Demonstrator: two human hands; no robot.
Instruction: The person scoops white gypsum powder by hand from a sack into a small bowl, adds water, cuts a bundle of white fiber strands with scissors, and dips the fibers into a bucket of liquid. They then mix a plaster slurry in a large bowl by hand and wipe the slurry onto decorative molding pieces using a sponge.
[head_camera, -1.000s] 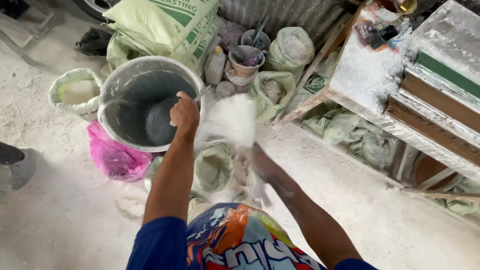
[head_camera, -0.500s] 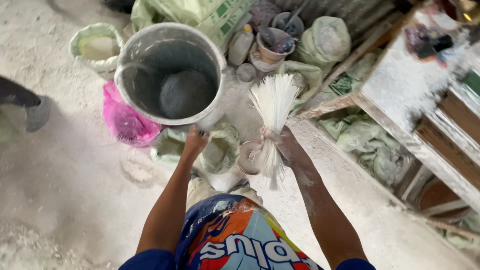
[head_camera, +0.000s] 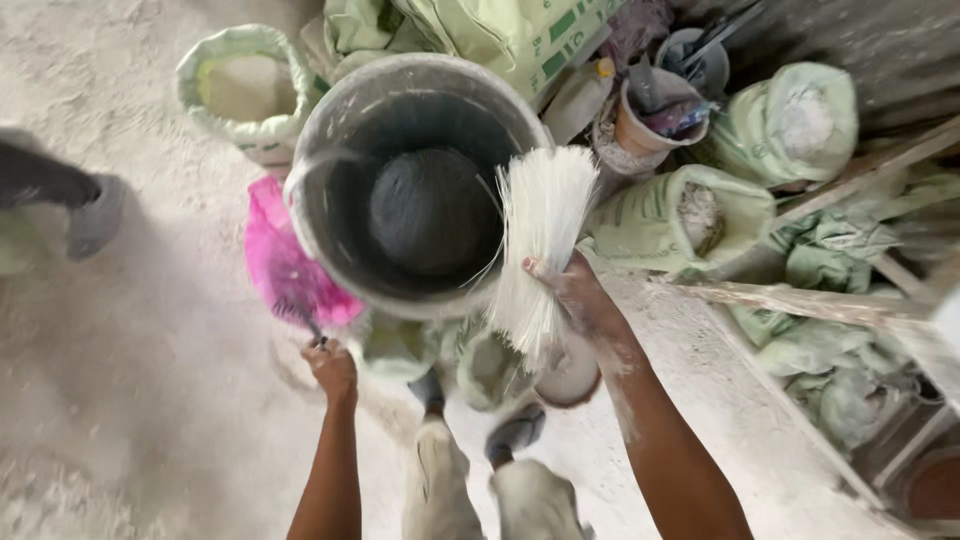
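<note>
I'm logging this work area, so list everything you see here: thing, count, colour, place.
bucket: one, grey, centre, dark contents inside
bundle of thin fibres: one, white, gripped beside the bucket's right rim
plastic bag: one, pink, under the bucket's left side
open sacks: several, pale green, around the bucket, holding powder
small tubs: two, top right, with tools
wooden frame: one, dusty, right
floor: pale, powdery
another person's shoe: dark, far left
own legs: two, dusty, bottom centre
left hand: holds a small dark thing, unclear what
right hand: grips the fibre bundle
</note>
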